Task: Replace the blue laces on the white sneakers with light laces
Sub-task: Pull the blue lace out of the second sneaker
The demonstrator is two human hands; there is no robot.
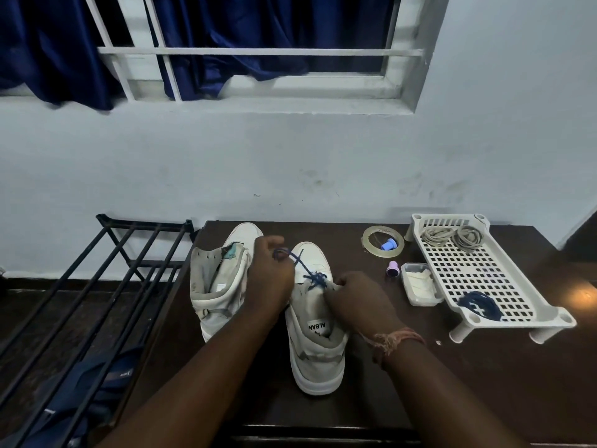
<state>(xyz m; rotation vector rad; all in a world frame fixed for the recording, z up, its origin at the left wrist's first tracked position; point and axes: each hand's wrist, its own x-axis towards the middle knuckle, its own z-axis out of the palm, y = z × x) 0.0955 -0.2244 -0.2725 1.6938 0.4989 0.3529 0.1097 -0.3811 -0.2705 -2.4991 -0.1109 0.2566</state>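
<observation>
At three o'clock a white slotted tray [478, 273] holds coiled light laces [452, 236] and a blue lace bundle [479, 305]; left grip [269, 270] pinches the blue lace [298, 261], right grip [358, 297] holds the sneaker [318, 347] tongue.

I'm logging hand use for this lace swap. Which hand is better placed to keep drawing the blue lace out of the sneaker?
Left, probably. The left hand already pinches the blue lace, drawn taut from the eyelets, while the right hand grips the sneaker at its tongue, steadying it.
</observation>
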